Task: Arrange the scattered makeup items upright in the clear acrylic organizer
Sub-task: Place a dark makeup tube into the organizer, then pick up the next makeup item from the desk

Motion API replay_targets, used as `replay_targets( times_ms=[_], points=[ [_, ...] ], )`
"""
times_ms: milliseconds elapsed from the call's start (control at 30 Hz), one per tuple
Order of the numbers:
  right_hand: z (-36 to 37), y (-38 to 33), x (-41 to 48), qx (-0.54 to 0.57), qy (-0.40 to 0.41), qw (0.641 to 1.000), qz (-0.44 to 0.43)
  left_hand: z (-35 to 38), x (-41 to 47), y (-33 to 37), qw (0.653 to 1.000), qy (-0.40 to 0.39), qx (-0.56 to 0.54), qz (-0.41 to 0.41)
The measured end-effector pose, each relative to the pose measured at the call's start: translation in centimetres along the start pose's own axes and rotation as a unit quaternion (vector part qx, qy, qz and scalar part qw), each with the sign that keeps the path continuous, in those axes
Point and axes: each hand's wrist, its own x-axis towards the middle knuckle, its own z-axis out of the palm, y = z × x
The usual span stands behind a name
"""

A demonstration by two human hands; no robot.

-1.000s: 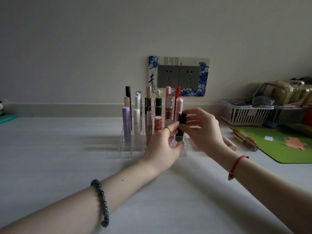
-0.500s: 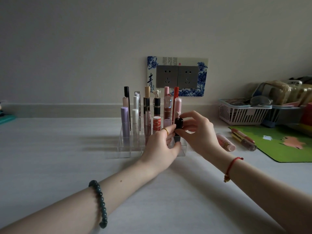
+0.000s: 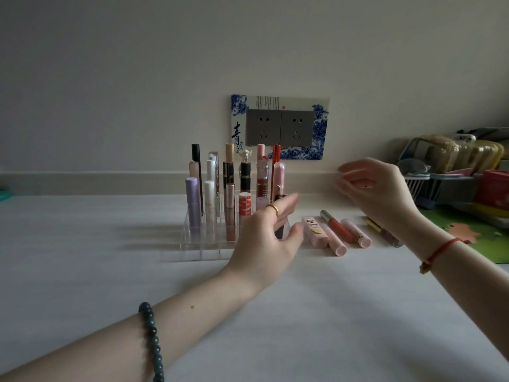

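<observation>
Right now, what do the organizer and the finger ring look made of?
Organizer: clear hard plastic, probably acrylic, glossy; the tubes and table show through its walls. Ring: yellow metal, gold-looking, polished; it catches a bright glint.

The worktop [image 3: 82,271] is open along its near edge and left of the organizer [image 3: 190,249], whose upright tubes [image 3: 192,199] block the back middle, while loose tubes [image 3: 337,238] and baskets [image 3: 417,186] crowd the back right corner.
</observation>
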Motion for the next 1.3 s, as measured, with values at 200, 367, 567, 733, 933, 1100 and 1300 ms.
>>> replay_targets(
  times_ms=[200, 367, 567, 733, 933, 1100, 1300],
  points=[
    [1.0, 2.0, -0.8, -0.150, -0.116, 0.979, 0.075, 2.8, 1.5, 0.2, 0.993, -0.070, 0.093, -0.018],
    [2.0, 3.1, -1.3, -0.211, -0.144, 0.962, 0.096, 4.8, 2.5, 0.3, 0.980, -0.115, 0.163, 0.007],
    [2.3, 3.1, -1.6, -0.228, -0.189, 0.947, 0.122, 6.5, 3.4, -1.4, 0.955, -0.164, 0.246, -0.029],
    [2.5, 2.9, -1.5, -0.196, -0.211, 0.947, 0.142, 7.0, 3.4, -2.1, 0.955, -0.170, 0.241, -0.037],
    [2.1, 3.1, -1.4, -0.168, -0.220, 0.946, 0.166, 7.1, 3.1, -2.0, 0.960, -0.166, 0.223, -0.021],
    [1.2, 3.1, -1.0, -0.036, -0.200, 0.950, 0.239, 7.1, 2.9, -1.1, 0.969, -0.142, 0.203, -0.005],
    [-0.5, 0.8, -0.5, 0.106, -0.168, 0.946, 0.256, 6.2, 3.0, 0.7, 0.985, -0.072, 0.149, 0.041]
  ],
)
